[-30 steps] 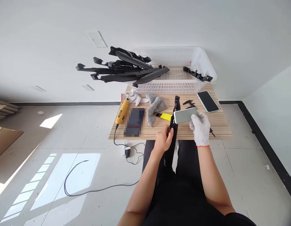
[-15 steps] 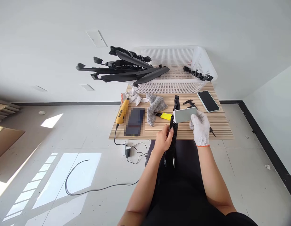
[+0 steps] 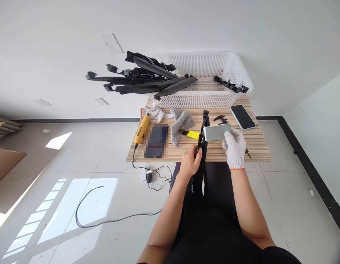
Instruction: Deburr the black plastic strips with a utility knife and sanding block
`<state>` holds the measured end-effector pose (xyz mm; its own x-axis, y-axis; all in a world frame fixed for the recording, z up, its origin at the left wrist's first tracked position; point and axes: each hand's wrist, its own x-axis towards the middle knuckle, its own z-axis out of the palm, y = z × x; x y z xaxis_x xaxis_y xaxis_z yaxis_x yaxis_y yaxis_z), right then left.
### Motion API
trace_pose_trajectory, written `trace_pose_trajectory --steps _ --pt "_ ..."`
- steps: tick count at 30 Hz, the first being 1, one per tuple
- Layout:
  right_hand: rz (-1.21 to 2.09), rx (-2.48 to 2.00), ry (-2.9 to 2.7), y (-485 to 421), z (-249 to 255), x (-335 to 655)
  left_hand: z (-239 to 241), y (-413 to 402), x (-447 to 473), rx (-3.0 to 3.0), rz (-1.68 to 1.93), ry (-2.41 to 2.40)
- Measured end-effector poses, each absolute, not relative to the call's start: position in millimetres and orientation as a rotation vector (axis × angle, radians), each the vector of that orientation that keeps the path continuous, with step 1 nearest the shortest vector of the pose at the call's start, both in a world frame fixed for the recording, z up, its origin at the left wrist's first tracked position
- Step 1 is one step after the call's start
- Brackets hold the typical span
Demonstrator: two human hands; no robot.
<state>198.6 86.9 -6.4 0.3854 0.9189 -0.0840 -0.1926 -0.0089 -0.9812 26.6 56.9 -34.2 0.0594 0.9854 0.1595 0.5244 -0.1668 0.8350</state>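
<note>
My bare left hand (image 3: pixel 190 163) is closed around a long black plastic strip (image 3: pixel 203 143) that runs from my lap up onto the slatted wooden table (image 3: pixel 258 145). My right hand (image 3: pixel 235 147), in a white knit glove, grips a flat grey rectangular block (image 3: pixel 217 132) and holds it against the strip's right side. A yellow-handled tool (image 3: pixel 192 134) lies just left of the strip. A black caliper (image 3: pixel 220 119) rests behind the block.
A white mesh basket (image 3: pixel 214 99) at the table's back holds several long black plastic parts (image 3: pixel 142 79) sticking out to the left. A yellow rotary tool (image 3: pixel 141 128), grey cloth (image 3: pixel 181 124), white glove (image 3: pixel 155 110) and phone (image 3: pixel 242 117) lie on the table. Cables (image 3: pixel 109 220) trail over the floor.
Almost nothing has moved. Both hands keep their hold on the strip and the grey block; the view has shifted slightly.
</note>
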Motion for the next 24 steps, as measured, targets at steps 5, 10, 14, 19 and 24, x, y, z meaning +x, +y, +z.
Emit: trace_pose_trajectory --steps 5,10,14,19,24 --pt "1.133 -1.290 -0.838 86.9 -6.7 200.7 -36.5 57.1 25.6 1.757 1.002 1.513" --pt "1.115 -1.286 -0.831 86.9 -7.3 202.5 -37.5 56.9 24.6 1.777 1.004 1.500" --pt "1.063 -1.287 -0.761 86.3 -6.1 202.6 -37.8 57.3 24.4 1.780 1.016 1.480" --pt "1.136 -1.320 -0.892 84.3 -4.4 202.1 -38.1 57.7 24.9 1.778 1.015 1.504" --pt "1.039 -1.282 -0.746 84.9 -5.7 203.2 -36.5 56.8 25.2 1.762 1.019 1.498"
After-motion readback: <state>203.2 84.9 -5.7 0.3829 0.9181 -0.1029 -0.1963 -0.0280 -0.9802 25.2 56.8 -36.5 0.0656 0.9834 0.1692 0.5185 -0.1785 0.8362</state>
